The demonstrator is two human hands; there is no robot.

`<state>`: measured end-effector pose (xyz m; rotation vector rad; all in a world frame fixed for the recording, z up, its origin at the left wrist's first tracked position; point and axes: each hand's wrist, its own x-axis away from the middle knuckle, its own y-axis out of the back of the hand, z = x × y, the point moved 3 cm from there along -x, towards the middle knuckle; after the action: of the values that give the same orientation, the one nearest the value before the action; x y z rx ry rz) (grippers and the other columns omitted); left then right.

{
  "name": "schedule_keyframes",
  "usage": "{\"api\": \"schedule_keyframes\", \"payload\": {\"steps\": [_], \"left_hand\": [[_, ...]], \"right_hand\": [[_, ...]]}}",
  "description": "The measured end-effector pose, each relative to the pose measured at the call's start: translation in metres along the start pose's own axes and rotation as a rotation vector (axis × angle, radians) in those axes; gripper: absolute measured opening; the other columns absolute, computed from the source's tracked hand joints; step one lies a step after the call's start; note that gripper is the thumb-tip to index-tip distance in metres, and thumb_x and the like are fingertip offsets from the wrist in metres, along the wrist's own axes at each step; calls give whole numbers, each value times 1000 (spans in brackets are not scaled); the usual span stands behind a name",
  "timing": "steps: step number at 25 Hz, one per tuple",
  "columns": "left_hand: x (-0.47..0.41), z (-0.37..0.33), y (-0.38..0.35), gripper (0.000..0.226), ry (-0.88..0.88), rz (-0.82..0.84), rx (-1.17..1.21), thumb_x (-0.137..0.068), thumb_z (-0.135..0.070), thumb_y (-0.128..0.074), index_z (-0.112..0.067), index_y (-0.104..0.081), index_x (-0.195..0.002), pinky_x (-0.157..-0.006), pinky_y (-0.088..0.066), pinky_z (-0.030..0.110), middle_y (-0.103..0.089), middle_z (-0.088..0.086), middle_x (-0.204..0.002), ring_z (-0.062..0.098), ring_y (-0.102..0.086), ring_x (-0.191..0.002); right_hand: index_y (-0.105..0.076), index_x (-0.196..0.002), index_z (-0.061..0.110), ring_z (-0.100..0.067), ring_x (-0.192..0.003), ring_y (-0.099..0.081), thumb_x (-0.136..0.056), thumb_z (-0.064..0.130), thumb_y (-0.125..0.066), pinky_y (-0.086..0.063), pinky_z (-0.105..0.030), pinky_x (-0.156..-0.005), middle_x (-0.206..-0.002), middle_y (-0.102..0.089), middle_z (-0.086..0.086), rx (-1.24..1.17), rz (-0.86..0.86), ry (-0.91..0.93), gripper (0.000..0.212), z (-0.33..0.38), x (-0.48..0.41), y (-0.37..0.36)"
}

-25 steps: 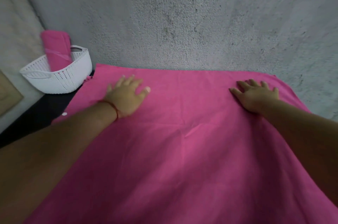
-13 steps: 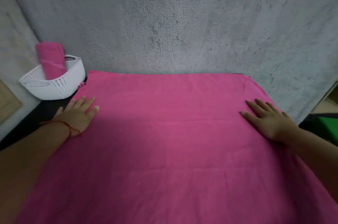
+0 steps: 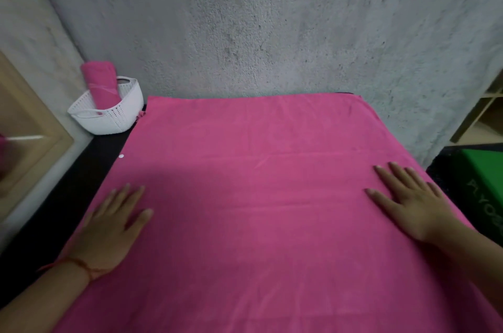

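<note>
A large pink towel (image 3: 258,196) lies spread flat over a dark table, reaching from the grey wall to the near edge. My left hand (image 3: 111,226) lies flat on the towel near its left edge, fingers straight and spread, a red thread round the wrist. My right hand (image 3: 411,202) presses flat on the towel near its right edge, fingers straight. Neither hand holds anything.
A white perforated basket (image 3: 114,119) stands at the table's back left corner with a rolled pink towel (image 3: 102,83) upright in it. The dark table (image 3: 89,169) shows left of the towel. A wooden frame (image 3: 30,142) leans at the left; a green box (image 3: 487,185) sits at the right.
Both hands have slid back along the towel from near the wall toward me, staying flat and spreading toward its side edges. The towel now lies smoother.
</note>
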<state>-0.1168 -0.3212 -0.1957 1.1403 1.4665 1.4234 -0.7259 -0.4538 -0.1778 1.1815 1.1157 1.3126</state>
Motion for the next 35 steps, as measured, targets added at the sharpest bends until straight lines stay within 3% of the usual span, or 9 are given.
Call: {"api": "schedule_keyframes", "payload": {"steps": [4, 7, 10, 16, 19, 23, 27, 31, 35], "left_hand": [[25, -2, 17, 77, 192, -17, 47, -99, -67, -13, -31, -14, -167, -127, -12, 57, -7, -4, -175, 20, -3, -161], [88, -93, 12, 73, -67, -42, 93, -98, -68, -14, -36, -24, -164, -126, -17, 56, -16, -9, -173, 21, -11, -160], [148, -118, -14, 75, -227, -37, -7, -95, -76, -15, -46, -9, -164, -127, -14, 52, 0, -19, -172, 16, -3, -161], [179, 45, -15, 87, 96, 10, 25, -87, -82, -5, -42, -8, -165, -128, -14, 51, -6, -9, -174, 16, -5, -161], [197, 41, -4, 84, 301, -5, 70, -94, -71, -9, -30, -14, -167, -125, -13, 61, -7, -3, -175, 24, -4, -161], [241, -52, -17, 69, -75, -25, -27, -98, -63, -33, -36, -34, -161, -120, -22, 59, -28, -6, -170, 25, -25, -157], [253, -12, -30, 66, -36, -110, 11, -99, -61, -28, -37, -38, -159, -116, -34, 56, -38, -2, -165, 29, -36, -151], [272, 65, -31, 55, 237, -107, 103, -109, -47, -28, -43, -18, -163, -122, -19, 63, -19, -10, -172, 17, -16, -159], [269, 92, -29, 57, 355, -43, 153, -109, -46, -21, -36, -16, -165, -124, -3, 60, -7, -12, -174, 15, -2, -160]], "right_hand": [[-11, -166, 46, -25, -162, -17, -84, 85, 15, -20, -63, -125, -177, -11, 6, 50, -62, -32, 95, 19, 20, 22], [-13, -166, 49, -20, -163, -12, -92, 87, -6, -19, -60, -127, -177, -9, 12, -16, 22, 271, 84, 104, 97, 1], [2, -165, 53, -18, -164, 9, -92, 90, -10, -6, -56, -130, -175, 13, 17, 35, 72, 424, 83, 131, 168, -32], [12, -161, 59, -18, -164, 2, -80, 95, 11, -15, -54, -129, -177, 10, 15, 6, 24, 63, 88, -21, 168, -15], [0, -166, 50, -24, -164, -7, -85, 88, 13, -18, -60, -126, -178, -1, 10, -3, 0, -21, 90, -6, 186, -5], [-4, -166, 52, -20, -165, -4, -99, 81, -11, -13, -57, -128, -176, 1, 17, 9, 43, 361, 73, 77, 246, -39], [11, -162, 57, -19, -164, 5, -99, 77, -5, -9, -53, -131, -175, 11, 17, 6, -44, 280, 68, 21, 248, -46], [16, -161, 56, -21, -164, 6, -96, 71, 10, -12, -57, -130, -176, 15, 12, -69, -26, 63, 68, -77, 248, -41], [9, -164, 53, -28, -164, -1, -108, 59, -6, -14, -65, -127, -176, 13, 7, -159, 101, -128, 58, -123, 253, -29]]}}
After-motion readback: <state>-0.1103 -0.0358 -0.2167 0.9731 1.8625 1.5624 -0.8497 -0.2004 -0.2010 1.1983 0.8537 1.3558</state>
